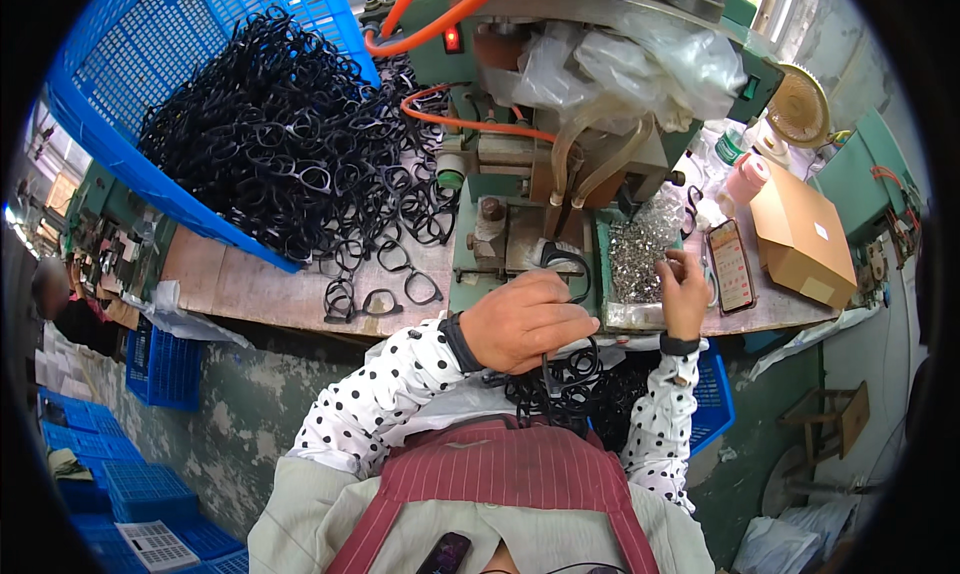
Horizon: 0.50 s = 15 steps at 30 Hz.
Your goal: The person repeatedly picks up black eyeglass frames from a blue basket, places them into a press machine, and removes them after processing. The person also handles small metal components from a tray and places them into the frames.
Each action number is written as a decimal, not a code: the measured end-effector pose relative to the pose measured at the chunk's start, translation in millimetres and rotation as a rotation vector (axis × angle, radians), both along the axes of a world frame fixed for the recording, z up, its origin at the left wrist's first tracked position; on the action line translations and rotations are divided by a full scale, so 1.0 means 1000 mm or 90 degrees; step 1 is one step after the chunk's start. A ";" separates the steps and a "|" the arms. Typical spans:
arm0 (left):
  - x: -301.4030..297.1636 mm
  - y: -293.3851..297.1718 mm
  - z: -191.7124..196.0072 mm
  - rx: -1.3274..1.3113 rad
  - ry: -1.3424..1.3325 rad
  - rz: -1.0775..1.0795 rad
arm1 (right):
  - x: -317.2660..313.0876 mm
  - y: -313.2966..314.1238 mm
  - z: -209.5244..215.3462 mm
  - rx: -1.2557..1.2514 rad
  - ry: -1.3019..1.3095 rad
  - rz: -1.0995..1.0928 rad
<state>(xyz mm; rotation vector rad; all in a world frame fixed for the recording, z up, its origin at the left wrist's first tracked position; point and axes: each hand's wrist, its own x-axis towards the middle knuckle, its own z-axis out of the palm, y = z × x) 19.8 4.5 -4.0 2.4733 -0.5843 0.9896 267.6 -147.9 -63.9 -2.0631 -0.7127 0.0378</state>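
Here, black glasses frame (586,272) juts forward from left fingers (558,319).

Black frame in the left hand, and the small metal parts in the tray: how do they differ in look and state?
The black frame is one dark, curved piece; the metal parts are many, silvery and far smaller. The left hand holds the frame, while the parts lie heaped in a tray beside the right hand.

Counter (225,274): pale, worn top
Left: black glasses frames (392,179), heaped and loose
Middle: green machine (500,152)
Right: tray (632,318) of metal bits (638,259), phone (733,264), cardboard box (800,229)
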 end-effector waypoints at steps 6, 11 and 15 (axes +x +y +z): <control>-0.002 -0.002 0.005 -0.007 0.001 0.005 | -0.009 0.000 -0.025 -0.159 -0.293 0.014; -0.013 -0.011 0.010 0.076 -0.005 0.115 | 0.008 0.009 -0.039 0.108 -0.093 0.026; -0.053 0.015 -0.027 0.022 -0.098 0.448 | -0.001 0.005 -0.033 0.145 -0.089 -0.022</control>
